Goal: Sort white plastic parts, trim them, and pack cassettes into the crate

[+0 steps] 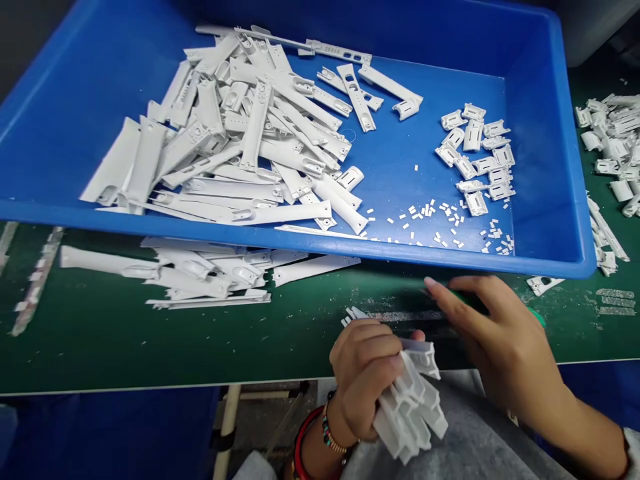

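My left hand (367, 367) is wrapped round a bundle of long white plastic parts (413, 407). Their channel-shaped ends stick out below the fist, and thin tips show above it. To the right, my right hand (505, 340) is closed around a green-handled tool (537, 316), mostly hidden by the palm; its working end is blurred, so I cannot tell its exact kind. The hands are apart, both over the near edge of the green table (300, 340). Loose white plastic parts (210, 270) lie on the table to the left, against the bin.
A large blue bin (545, 167) spans the back, holding a heap of long white parts (260, 140), short white pieces (475, 157) and tiny white scraps (425, 210). More white parts (617, 133) are piled right of it. Tape strips (37, 280) lie on the left.
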A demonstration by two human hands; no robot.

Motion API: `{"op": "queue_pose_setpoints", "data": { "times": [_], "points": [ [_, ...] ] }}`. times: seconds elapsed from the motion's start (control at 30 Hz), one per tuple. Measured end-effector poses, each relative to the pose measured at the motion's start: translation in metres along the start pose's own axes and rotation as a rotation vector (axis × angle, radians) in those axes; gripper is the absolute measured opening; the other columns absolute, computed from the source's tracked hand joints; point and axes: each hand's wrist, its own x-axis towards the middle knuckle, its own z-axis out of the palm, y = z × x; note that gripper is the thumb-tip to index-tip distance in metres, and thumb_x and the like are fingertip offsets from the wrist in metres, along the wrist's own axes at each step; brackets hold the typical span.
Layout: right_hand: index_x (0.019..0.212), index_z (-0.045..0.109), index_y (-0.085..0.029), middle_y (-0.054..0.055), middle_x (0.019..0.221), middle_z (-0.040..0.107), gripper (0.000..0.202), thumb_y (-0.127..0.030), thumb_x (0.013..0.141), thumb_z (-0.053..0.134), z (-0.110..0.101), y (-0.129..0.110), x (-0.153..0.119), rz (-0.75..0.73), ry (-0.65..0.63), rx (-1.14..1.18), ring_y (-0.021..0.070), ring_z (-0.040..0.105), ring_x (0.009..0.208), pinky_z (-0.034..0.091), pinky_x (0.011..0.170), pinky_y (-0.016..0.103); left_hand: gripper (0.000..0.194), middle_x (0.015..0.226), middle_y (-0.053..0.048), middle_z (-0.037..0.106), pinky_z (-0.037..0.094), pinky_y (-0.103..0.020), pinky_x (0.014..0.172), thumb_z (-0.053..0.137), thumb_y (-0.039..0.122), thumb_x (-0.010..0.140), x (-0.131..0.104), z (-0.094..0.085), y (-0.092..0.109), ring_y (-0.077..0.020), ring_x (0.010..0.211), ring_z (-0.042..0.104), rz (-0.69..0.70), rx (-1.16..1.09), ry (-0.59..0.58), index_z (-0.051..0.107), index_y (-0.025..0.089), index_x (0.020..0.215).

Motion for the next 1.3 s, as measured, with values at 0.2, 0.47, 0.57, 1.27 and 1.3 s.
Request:
{"op": "queue_pose_setpoints", "data": {
  "times": [0.2,0.47,0.57,1.27,1.3],
  "points": [
    [0.124,0.063,-0.025,0.002,0.091,0.068,0.034,-0.038,0.092,0.063,-0.006,0.002,0.009,0.092,-0.111,0.564,0.0131,0.064,0.071,0.053,0.062,0.021,0.012,0.070,-0.002,0.062,0.051,-0.028,0.054,0.049,0.024,0.097,0.000,-0.001,-0.006,-0.0155,0.060,0.061,0.000,-0.021,-0.089,0.052,0.017,0.088],
    [0.107,0.068,-0.029,-0.001,0.092,0.074,0.018,-0.024,0.090,0.065,0.009,0.004,0.006,0.229,0.073,0.446,0.0148,0.070,0.073,0.056,0.067,0.022,0.034,0.069,0.003,0.048,0.046,-0.026,0.047,0.077,0.032,0.078,0.011,-0.039,-0.009,-0.0137,0.056,0.050,-0.190,-0.221,0.150,0.053,0.021,0.101],
    [0.122,0.063,-0.026,0.004,0.100,0.069,0.029,-0.019,0.095,0.056,0.027,-0.004,0.009,0.142,0.043,0.345,0.0148,0.067,0.074,0.055,0.067,0.024,0.024,0.071,0.001,0.045,0.041,-0.028,0.046,0.065,0.036,0.087,0.014,-0.040,-0.001,-0.0149,0.057,0.046,-0.304,-0.329,0.166,0.052,0.022,0.102],
    [0.110,0.055,-0.022,0.001,0.079,0.063,0.025,-0.024,0.088,0.066,0.004,-0.024,0.004,0.120,0.091,0.555,0.0127,0.057,0.058,0.048,0.049,0.022,0.036,0.096,-0.003,0.064,0.056,-0.027,0.070,0.072,0.029,0.087,-0.009,0.009,-0.005,-0.0169,0.083,0.063,-0.330,-0.553,0.022,0.057,0.024,0.119],
    [0.110,0.056,-0.022,0.002,0.081,0.063,0.025,-0.024,0.088,0.067,0.005,-0.025,0.006,0.123,0.091,0.576,0.0131,0.057,0.060,0.049,0.051,0.023,0.036,0.096,-0.003,0.064,0.055,-0.027,0.070,0.073,0.030,0.087,-0.010,0.011,-0.005,-0.0166,0.082,0.063,-0.331,-0.545,0.038,0.057,0.025,0.119]
  ]
}}
